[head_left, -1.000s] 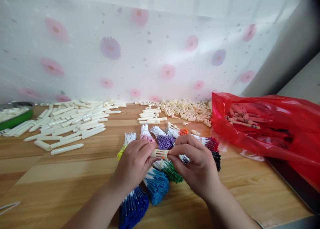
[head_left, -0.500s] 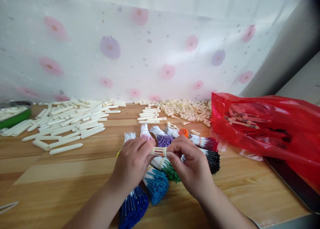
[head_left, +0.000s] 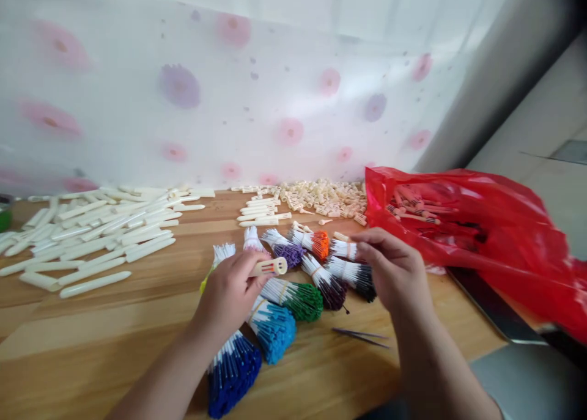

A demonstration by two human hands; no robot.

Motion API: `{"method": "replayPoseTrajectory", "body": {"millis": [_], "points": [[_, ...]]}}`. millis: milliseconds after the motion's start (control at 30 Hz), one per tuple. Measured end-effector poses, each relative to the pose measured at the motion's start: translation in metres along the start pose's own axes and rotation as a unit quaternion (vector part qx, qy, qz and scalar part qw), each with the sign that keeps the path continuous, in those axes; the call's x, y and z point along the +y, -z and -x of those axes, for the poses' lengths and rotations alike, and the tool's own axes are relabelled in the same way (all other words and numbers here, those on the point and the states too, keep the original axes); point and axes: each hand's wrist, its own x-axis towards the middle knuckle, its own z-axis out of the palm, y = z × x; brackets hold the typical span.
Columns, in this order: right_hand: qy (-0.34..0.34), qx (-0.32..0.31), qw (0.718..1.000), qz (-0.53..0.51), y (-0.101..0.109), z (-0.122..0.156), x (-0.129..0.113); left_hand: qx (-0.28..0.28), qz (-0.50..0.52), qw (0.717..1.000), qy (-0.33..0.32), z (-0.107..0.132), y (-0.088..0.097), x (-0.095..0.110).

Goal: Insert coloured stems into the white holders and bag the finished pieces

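Note:
My left hand (head_left: 232, 288) is closed round a cream multicolour pen barrel (head_left: 270, 267), its slotted, holed end pointing right. Coloured refills show in the slots. My right hand (head_left: 397, 264) has its fingers curled together at a white bundle of refills (head_left: 343, 249), hiding that bundle's far end; what the fingertips grip is hidden. Between and below the hands lie banded refill bundles: orange (head_left: 320, 243), purple (head_left: 291, 254), black (head_left: 362, 280), dark maroon (head_left: 332, 291), green (head_left: 305, 301), light blue (head_left: 275, 334) and dark blue (head_left: 235, 374).
Tweezers (head_left: 360, 334) lie on the wooden table (head_left: 321, 383). Cream pen tubes (head_left: 105, 224) are heaped at the left. Small cream parts (head_left: 325, 195) are piled at the back. A red plastic bag (head_left: 486, 206) with pen parts stands right, beside a dark flat object (head_left: 493, 307).
My right hand has left the pen barrel and moved right to a refill bundle. The barrel stays in my left hand, its end now turned towards me. The view has shifted right.

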Motion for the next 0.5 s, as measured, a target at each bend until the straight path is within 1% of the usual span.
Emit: {"method": "replayPoseTrajectory", "body": {"millis": [33, 67, 100, 133, 167, 200, 233, 333, 500], "points": [[0.009, 0.002, 0.996, 0.091, 0.018, -0.003, 0.006, -0.006, 0.004, 1.0, 0.016, 0.0, 0.0, 0.0], [0.012, -0.021, 0.983, 0.184, 0.034, -0.004, 0.012, -0.01, 0.007, 1.0, 0.025, 0.0, -0.001, 0.0], [0.006, -0.065, 0.96, 0.271, 0.049, -0.004, 0.018, -0.016, 0.009, 0.999, 0.027, 0.0, -0.001, 0.001], [-0.004, -0.108, 0.932, 0.346, 0.06, -0.003, 0.024, -0.021, 0.012, 0.999, 0.022, 0.0, -0.001, 0.002], [-0.015, -0.147, 0.904, 0.401, 0.069, -0.001, 0.03, -0.027, 0.013, 0.999, 0.014, 0.001, -0.002, 0.003], [-0.025, -0.172, 0.883, 0.436, 0.074, 0.001, 0.036, -0.033, 0.014, 0.999, 0.004, 0.001, -0.003, 0.004], [-0.031, -0.187, 0.869, 0.458, 0.076, 0.003, 0.04, -0.037, 0.014, 0.999, -0.003, 0.002, -0.003, 0.004], [-0.035, -0.205, 0.85, 0.484, 0.071, 0.008, 0.045, -0.045, 0.01, 0.999, -0.016, 0.002, -0.006, 0.006], [-0.029, -0.237, 0.824, 0.514, 0.06, 0.005, 0.035, -0.053, 0.004, 0.998, -0.022, 0.001, -0.009, 0.004]]}}
